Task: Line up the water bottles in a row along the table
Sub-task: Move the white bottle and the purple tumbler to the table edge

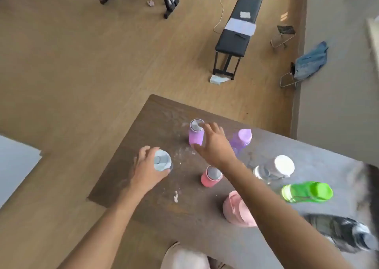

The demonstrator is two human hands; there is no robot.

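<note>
While upright, clear bottle (266,171) seemingly empty

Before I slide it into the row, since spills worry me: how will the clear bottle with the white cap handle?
The clear bottle stands tall and narrow, so a high push would probably tip it. Its smooth wall may be slippery. It looks capped, so spilling seems unlikely.

A single wide-angle view, worn on the person's head, looks steeply down and forward from above the near edge of the table (164,117). The tabletop sits close, filling the lower right, both forearms reaching in from the bottom. The wooden floor (71,63) stretches away to a far bench (238,22).
</note>
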